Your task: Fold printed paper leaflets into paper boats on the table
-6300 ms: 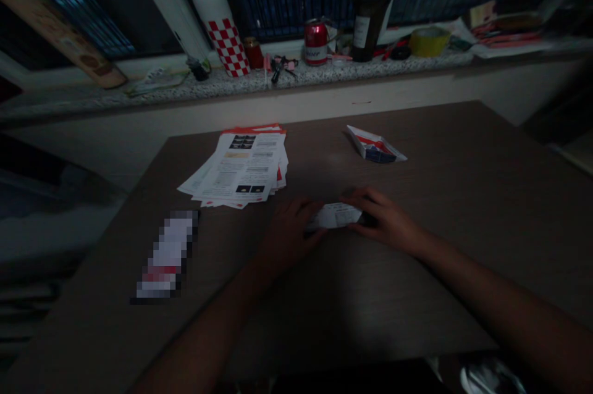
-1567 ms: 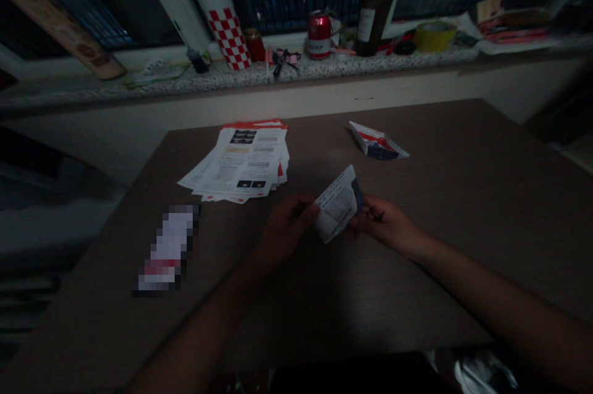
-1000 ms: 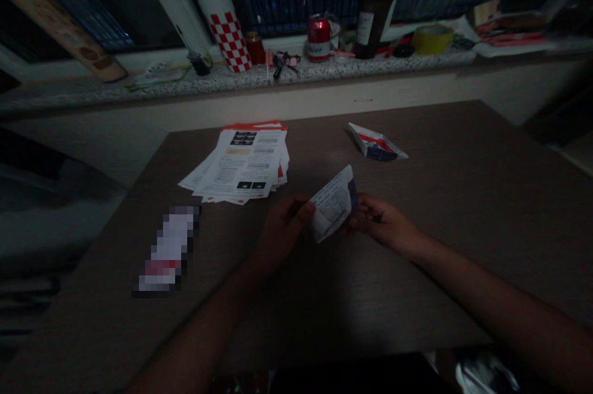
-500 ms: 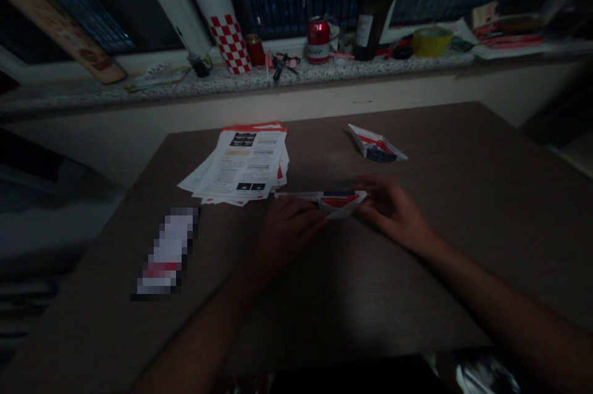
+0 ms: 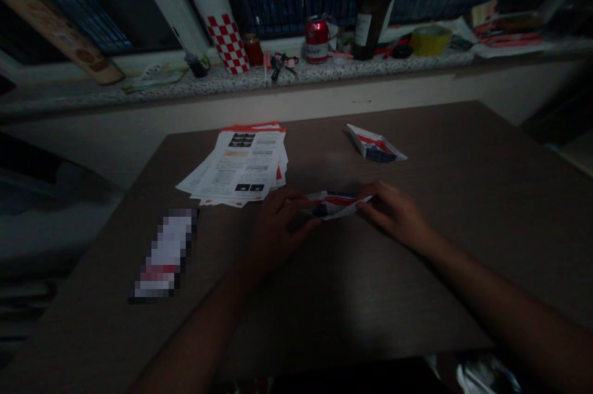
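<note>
A folded paper boat (image 5: 340, 204), white with red and dark blue print, lies between my hands near the middle of the table. My left hand (image 5: 282, 218) grips its left end, with the thumb on the near side and the fingers on the far side. At the other end, my right hand (image 5: 389, 209) pinches the pointed tip between thumb and fingers. The left end of the boat is hidden behind my left fingers. Beyond my right hand sits a second paper boat (image 5: 377, 146) in the same colours, its hull opened out.
A fanned stack of printed sheets (image 5: 236, 165) lies to the left, and a phone (image 5: 164, 252) with a blurred screen is nearer to me on the brown table (image 5: 445, 295). Along the granite windowsill (image 5: 162, 94) stand a checkered bottle (image 5: 227, 42), a red can (image 5: 317, 41) and yellow tape (image 5: 430, 42).
My left hand has shifted slightly left and its thumb has spread from the fingers. The boat between my hands has opened wider, showing more of its inside. My right fingers have closed on its tip.
</note>
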Tool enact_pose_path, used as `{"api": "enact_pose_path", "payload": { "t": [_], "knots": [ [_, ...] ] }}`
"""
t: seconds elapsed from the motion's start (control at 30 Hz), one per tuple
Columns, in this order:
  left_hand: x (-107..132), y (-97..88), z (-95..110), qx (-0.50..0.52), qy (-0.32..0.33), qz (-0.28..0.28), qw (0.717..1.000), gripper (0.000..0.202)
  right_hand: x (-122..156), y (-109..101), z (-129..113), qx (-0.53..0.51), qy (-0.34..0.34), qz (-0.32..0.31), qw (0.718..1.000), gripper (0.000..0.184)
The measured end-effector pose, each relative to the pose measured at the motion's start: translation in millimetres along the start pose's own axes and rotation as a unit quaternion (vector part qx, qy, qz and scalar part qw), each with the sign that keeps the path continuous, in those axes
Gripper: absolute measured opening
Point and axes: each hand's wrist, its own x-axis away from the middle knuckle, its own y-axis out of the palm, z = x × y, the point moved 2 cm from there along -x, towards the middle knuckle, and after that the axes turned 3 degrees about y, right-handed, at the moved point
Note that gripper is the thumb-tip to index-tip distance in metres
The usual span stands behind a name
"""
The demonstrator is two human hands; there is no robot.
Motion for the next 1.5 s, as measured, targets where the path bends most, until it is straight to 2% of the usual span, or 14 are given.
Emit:
{"api": "enact_pose_path", "payload": {
  "t": [0.13,0.3,0.47,0.63,0.93,1.2,1.5],
  "knots": [
    [0,-5.8,-15,0.018,-0.057,0.025,0.998,0.020,0,-5,6,0.005,0.007,0.024,1.000,0.013],
    [1,-2.7,-27,0.057,-0.114,0.011,0.992,0.019,-1,-9,10,0.010,-0.006,0.034,0.999,0.010],
    [6,2.0,-31,0.128,-0.168,-0.003,0.978,0.023,0,-8,13,0.014,-0.011,0.045,0.999,0.008],
    [6,4.2,-28,0.190,-0.193,-0.020,0.963,0.024,1,-7,14,0.011,-0.011,0.038,0.999,0.009],
    [6,4.9,-29,0.200,-0.136,-0.011,0.970,0.015,0,-8,19,0.005,-0.009,0.037,0.999,0.007],
    [2,-0.4,-26,0.117,-0.076,-0.019,0.990,0.009,1,-8,18,0.016,-0.011,0.040,0.999,0.009],
    [2,2.5,-30,0.098,-0.049,-0.006,0.994,0.011,6,-3,31,-0.036,0.025,0.054,0.998,0.019]
  ]
}}
